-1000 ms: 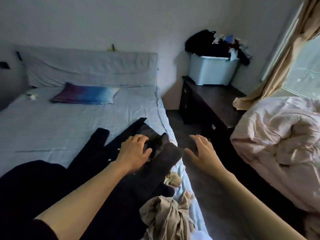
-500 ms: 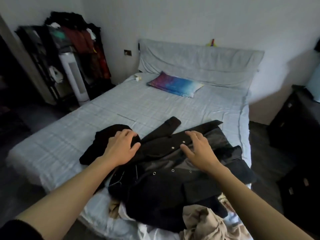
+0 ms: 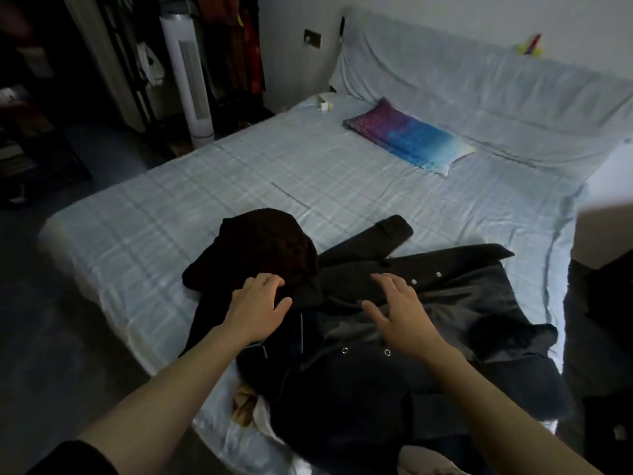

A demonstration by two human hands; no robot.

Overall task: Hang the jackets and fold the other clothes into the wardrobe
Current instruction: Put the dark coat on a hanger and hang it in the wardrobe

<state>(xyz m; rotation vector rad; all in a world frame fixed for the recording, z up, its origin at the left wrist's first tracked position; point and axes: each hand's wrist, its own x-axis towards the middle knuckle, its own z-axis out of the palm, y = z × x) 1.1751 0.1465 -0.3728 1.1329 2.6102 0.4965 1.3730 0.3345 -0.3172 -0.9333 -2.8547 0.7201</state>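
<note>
Over the near corner of the bed with the pale blue checked sheet (image 3: 205, 207), the head view shows a black jacket of thick cloth with silver snap buttons (image 3: 394, 354). It lies open and spread, with one sleeve thrown out toward the middle of the mattress. Both hands are over it. The left hand (image 3: 258, 308) has bent fingers and the thumb out, just where the jacket meets a crumpled dark brown velvety garment (image 3: 263, 245). The right hand (image 3: 400, 313) is spread over the jacket's upper front, near two snaps; whether it touches the cloth I cannot tell. Neither clasps anything visible: both are released, fingers apart. The pose reads as sorting, probably to part the jacket from the brown piece before lifting it for a hanger.

The jacket looks heavy and limp, its grey lining showing and its hem at the bed's edge. There a scrap of tan fabric (image 3: 245, 402) pokes out beneath it, and a beige garment (image 3: 428, 461) sits at the lower frame edge. Nothing is folded or hung yet. Well apart, at the far left, a dark rack of hanging red clothes (image 3: 239, 46) stands beside a white tower fan (image 3: 191, 80); whether that is the wardrobe I cannot tell. A purple-to-blue pillow (image 3: 407, 138) lies at the bed's head
</note>
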